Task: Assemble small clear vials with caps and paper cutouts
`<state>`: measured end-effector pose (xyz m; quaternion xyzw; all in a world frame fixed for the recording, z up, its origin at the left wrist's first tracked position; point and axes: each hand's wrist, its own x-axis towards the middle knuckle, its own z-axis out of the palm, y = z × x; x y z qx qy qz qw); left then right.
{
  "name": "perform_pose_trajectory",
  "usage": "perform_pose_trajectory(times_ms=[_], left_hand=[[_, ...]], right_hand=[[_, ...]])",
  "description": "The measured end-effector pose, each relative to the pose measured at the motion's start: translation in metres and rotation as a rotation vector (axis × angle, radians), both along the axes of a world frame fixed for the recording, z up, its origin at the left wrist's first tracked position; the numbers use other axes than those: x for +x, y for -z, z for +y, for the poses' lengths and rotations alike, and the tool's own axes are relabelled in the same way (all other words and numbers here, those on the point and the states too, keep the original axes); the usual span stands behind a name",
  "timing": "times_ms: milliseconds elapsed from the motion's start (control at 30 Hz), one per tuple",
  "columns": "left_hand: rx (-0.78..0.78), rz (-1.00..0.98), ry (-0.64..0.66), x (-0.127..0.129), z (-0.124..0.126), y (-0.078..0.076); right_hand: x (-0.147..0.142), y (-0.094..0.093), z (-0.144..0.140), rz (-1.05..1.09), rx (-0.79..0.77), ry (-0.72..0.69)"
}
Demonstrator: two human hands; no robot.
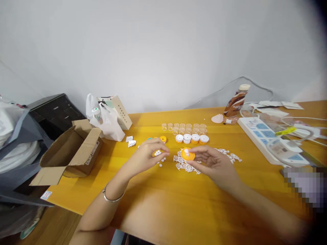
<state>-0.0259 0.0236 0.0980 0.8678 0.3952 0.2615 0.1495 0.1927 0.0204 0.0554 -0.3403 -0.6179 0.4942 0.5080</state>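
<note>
- At the far left, a dark box (pixel 57 110) stands beside the worktop (pixel 150 207).
- An open cardboard box (pixel 85 153), its flaps folded out, sits on the worktop's left side.
- Just behind it, a white plastic bag (pixel 111 124) leans near a pale carton (pixel 122 114).
- Two foil packets (pixel 131 143) lie right of the bag.
- The left hand (pixel 144 154), with a silver bangle (pixel 112 200) on its wrist, hangs above the worktop, its fingers curved; whether thumb and index tips meet or pinch anything I cannot tell.
- Small white discs (pixel 160 165) lie near those fingers, and a yellow cap (pixel 162 139) lies behind them.
- Clear cups (pixel 188 126) stand in rows toward the back; four white-topped round pieces (pixel 195 137) line up in front of them.
- An orange round piece (pixel 188 157) with a pale patch on it is pinched between thumb and fingers of the right hand (pixel 217 165), above white cut-out pieces (pixel 182 166).
- Behind the right hand, a pink piece (pixel 217 118) lies near a brown bottle (pixel 236 101).
- A white power strip (pixel 265 137), with plugs and cables, lies at the right.
</note>
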Motion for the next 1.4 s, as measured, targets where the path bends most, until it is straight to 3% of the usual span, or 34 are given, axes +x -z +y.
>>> perform_pose_trajectory(times_ms=[133, 233, 333, 567, 800, 1133, 1233, 1333, 1400], left_hand=[[-0.279, 0.415, 0.068, -0.02, 0.009, 0.03], [-0.302, 0.471, 0.024, -0.02, 0.016, 0.052], [-0.305, 0.49, 0.003, -0.017, 0.023, 0.064], [-0.309, 0.494, -0.018, -0.015, 0.026, 0.074], [-0.277, 0.513, -0.022, -0.013, 0.02, 0.073], [0.013, 0.646, -0.148, -0.008, -0.006, 0.089], [0.154, 0.467, -0.13, -0.005, -0.015, 0.076], [0.398, 0.103, -0.078, 0.002, -0.032, 0.042], [0.505, -0.017, -0.018, 0.01, -0.045, 0.016]], right_hand=[[0.001, -0.005, -0.001, -0.049, -0.02, -0.016], [0.0, -0.009, -0.004, -0.054, -0.045, -0.038], [0.0, -0.013, -0.008, -0.05, -0.047, -0.043], [0.002, -0.022, -0.015, -0.051, -0.031, -0.055], [0.004, -0.022, -0.016, -0.095, -0.006, -0.042], [0.003, -0.021, -0.015, -0.049, -0.024, -0.049], [0.003, -0.021, -0.016, -0.059, -0.014, -0.02], [0.004, -0.02, -0.017, -0.082, 0.04, 0.013], [0.005, -0.018, -0.017, -0.083, 0.108, 0.012]])
